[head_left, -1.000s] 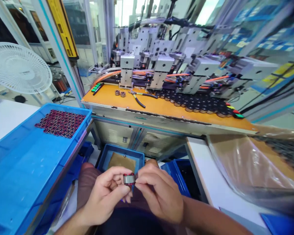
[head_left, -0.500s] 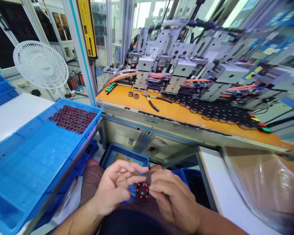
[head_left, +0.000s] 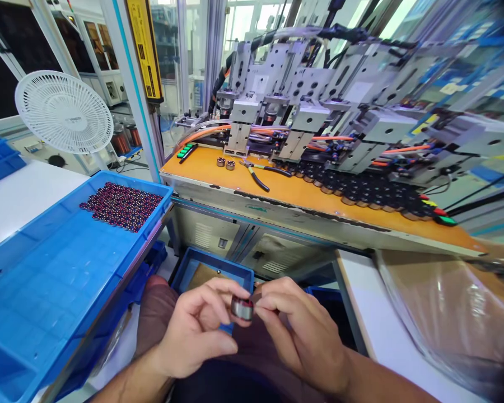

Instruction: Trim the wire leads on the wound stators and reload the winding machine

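Note:
Low in the middle of the view, over my lap, both hands pinch one small round motor stator [head_left: 242,308], a metal ring with red windings, turned on its side. My left hand [head_left: 197,330] holds it from the left with thumb and fingertips. From the right, my right hand [head_left: 302,336] grips it with curled fingers. A large blue tray [head_left: 46,280] to my left carries a patch of several like stators [head_left: 121,205] at its far end.
An orange-topped machine bench [head_left: 294,193] stands ahead with pliers [head_left: 256,173], two loose stators [head_left: 225,163], a row of dark parts [head_left: 361,190] and grey actuator heads [head_left: 302,112]. A small blue bin [head_left: 185,268] sits below. White fan [head_left: 63,115] at left; plastic sheet [head_left: 441,302] at right.
The stator showed its red-wound face half a second ago; now it is turned edge-on between both hands, which rose slightly. The view shifted a little.

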The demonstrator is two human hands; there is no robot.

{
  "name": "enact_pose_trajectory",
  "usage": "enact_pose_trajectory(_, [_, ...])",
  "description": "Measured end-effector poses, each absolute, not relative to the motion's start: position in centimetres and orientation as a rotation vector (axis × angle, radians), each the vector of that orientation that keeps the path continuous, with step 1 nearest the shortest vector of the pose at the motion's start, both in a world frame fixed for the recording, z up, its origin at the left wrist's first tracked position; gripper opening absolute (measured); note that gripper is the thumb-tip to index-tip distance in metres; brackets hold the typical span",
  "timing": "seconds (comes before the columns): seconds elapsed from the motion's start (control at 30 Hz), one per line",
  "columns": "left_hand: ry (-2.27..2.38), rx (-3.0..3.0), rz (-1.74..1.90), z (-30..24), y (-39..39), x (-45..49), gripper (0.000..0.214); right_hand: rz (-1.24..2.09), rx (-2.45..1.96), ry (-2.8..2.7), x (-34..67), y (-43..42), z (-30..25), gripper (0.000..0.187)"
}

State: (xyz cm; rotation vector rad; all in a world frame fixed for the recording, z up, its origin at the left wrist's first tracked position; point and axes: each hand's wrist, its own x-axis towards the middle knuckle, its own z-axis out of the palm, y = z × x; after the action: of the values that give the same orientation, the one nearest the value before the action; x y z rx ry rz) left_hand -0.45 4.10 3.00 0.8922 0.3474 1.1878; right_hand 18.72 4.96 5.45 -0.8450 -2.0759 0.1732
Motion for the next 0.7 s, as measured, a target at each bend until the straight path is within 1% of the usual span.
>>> enact_pose_trajectory(0.13, [0.274, 0.759, 1.207, 2.8, 4.4, -0.5, 0.030, 0.139, -0.720, -2.096, 18.7, 5.2, 6.2, 0.009])
enact_pose_trajectory(0.27, [0.351, 0.801, 0.875, 2.3, 4.4, -0.6, 0.045, 0.108, -0.589, -2.159, 19.0, 5.4, 6.8, 0.012])
enact_pose_trajectory(0.33, [0.331, 0.827, 0.803, 2.2, 4.2, -0.5, 0.040, 0.120, -0.569, -2.182, 19.2, 5.5, 6.9, 0.012])
enact_pose_trajectory(0.43, [0.387, 0.901, 0.937, 2.6, 4.0, -0.4, 0.021, 0.092, -0.615, -2.182, 19.3, 5.4, 6.9, 0.011])
enact_pose_trajectory(0.47, [0.406, 0.919, 0.991, 2.8, 3.9, -0.4, 0.019, 0.077, -0.645, -2.174, 19.3, 5.3, 6.9, 0.011])
enact_pose_trajectory(0.57, [0.415, 0.924, 1.127, 3.3, 3.8, -0.4, 0.022, 0.067, -0.748, -2.122, 19.0, 5.2, 7.0, 0.011])
enact_pose_trajectory(0.7, [0.337, 0.849, 1.266, 3.5, 4.2, -0.7, 0.017, 0.123, -0.801, -2.062, 18.4, 5.3, 7.5, 0.011])
